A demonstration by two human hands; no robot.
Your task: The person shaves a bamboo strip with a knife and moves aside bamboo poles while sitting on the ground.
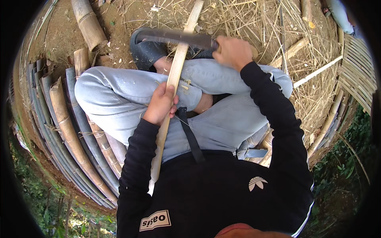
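Note:
A long pale bamboo strip [178, 63] runs lengthwise over my crossed legs, from the ground ahead back to my waist. My left hand [160, 104] is closed round it near my lap, thumb on top. In my right hand [234, 52] is the handle of a large knife, mostly covered by the fingers. Its broad dark blade [170, 37] points left and crosses over the strip beyond my left hand. The blade looks slightly blurred; whether its edge touches the strip I cannot tell.
Bamboo poles [65, 115] lie in a row at the left. A thick bamboo piece [88, 23] rests at the upper left. Straw and shavings [254, 23] litter the ground ahead. A slatted bamboo panel [359, 71] and another person's leg [340, 16] appear at the far right.

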